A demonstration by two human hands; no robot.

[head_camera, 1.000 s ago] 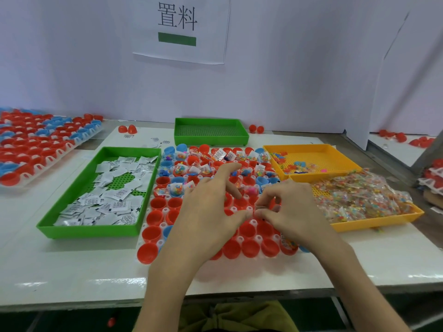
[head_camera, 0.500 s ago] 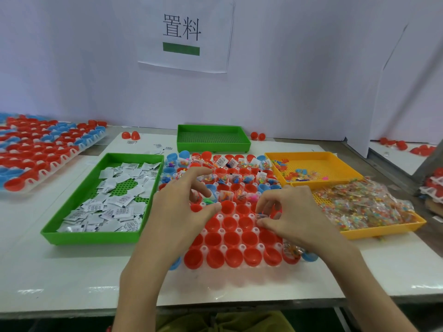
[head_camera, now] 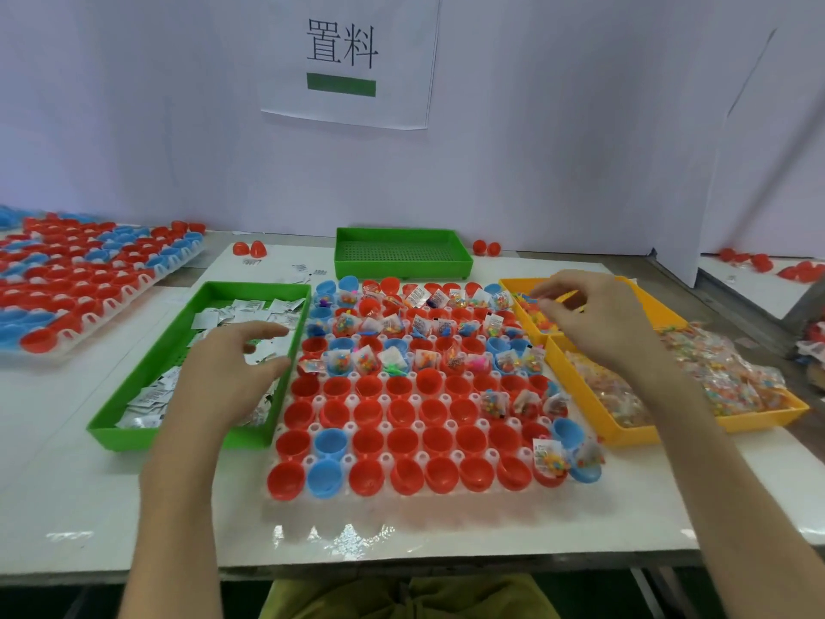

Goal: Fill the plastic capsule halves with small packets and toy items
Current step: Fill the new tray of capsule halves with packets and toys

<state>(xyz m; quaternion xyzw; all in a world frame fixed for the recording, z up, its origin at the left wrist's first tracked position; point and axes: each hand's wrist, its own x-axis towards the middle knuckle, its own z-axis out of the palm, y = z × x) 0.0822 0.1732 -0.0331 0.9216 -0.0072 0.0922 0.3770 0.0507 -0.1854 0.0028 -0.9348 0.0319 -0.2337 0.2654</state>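
Observation:
A white holder (head_camera: 402, 516) on the table carries rows of red and blue capsule halves (head_camera: 404, 473). The far rows hold packets and toy items (head_camera: 393, 326), the near rows are mostly bare, and a few filled halves sit at the right. My left hand (head_camera: 223, 377) hovers, fingers spread, over the green tray (head_camera: 107, 433) of white packets (head_camera: 241, 308) and holds nothing. My right hand (head_camera: 598, 319) reaches over the yellow tray (head_camera: 509, 284) of small toys (head_camera: 531, 308), thumb and fingers bent and apart just above them.
A second yellow tray (head_camera: 625, 433) of clear bead packets (head_camera: 736, 386) lies at the right. An empty green tray (head_camera: 402, 256) stands behind the holder. Another holder of capsule halves (head_camera: 67, 279) lies far left. Loose red halves (head_camera: 247, 248) sit by the back wall.
Both hands have left the middle of the capsule holder. My left hand moved left over the white packets and my right hand moved up and right over the toy tray.

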